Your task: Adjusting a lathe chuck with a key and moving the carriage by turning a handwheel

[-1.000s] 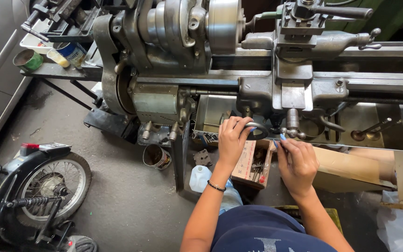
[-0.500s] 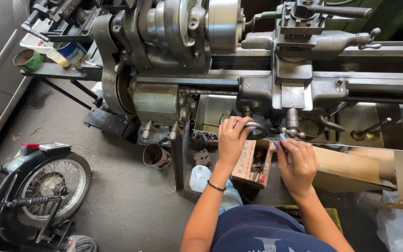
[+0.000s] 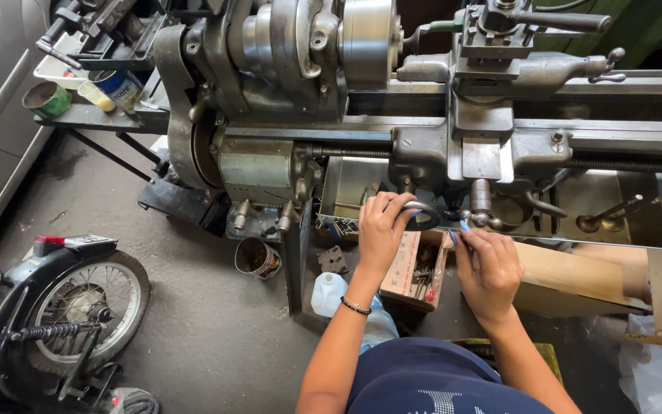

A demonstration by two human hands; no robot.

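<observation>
I look down on a grey metal lathe (image 3: 331, 100). My left hand (image 3: 381, 230) is closed around the round handwheel (image 3: 421, 217) on the front of the lathe's carriage (image 3: 484, 146). My right hand (image 3: 486, 264) sits just right of it, below the carriage, with its fingertips pinched on a small blue-tipped piece next to a ball-ended lever (image 3: 478, 208). A dark bracelet circles my left wrist. The chuck (image 3: 365, 34) stands up left of the carriage.
An open cardboard box of small parts (image 3: 415, 270) lies under my hands. A brown carton (image 3: 576, 277) is to the right. On the floor are a white jug (image 3: 329, 294), a tin can (image 3: 256, 257) and a motorcycle wheel (image 3: 86, 303). Cans stand on a shelf (image 3: 78, 115) upper left.
</observation>
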